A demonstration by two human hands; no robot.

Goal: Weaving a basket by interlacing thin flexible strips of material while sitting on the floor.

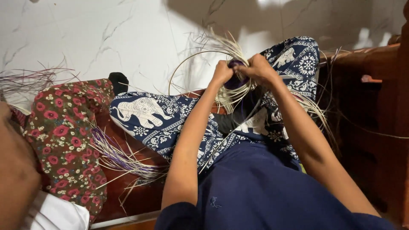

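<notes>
At twelve o'clock, my left hand point(222, 70) and right hand point(257, 68) both close tightly on a purple woven piece point(237, 79) trailing pale straw strands point(232, 47).

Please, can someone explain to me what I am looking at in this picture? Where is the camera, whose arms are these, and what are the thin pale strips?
The camera sits on a person's head and looks down, so the two bare arms are that person's own. The left hand and the right hand are closed together on a small woven piece of pale and purple strips, held above the knees. Loose pale strands fan out from it. The person wears dark blue trousers with white elephants. More purple and pale strips lie on the reddish floor. At the left is another person's leg in red flowered cloth.
</notes>
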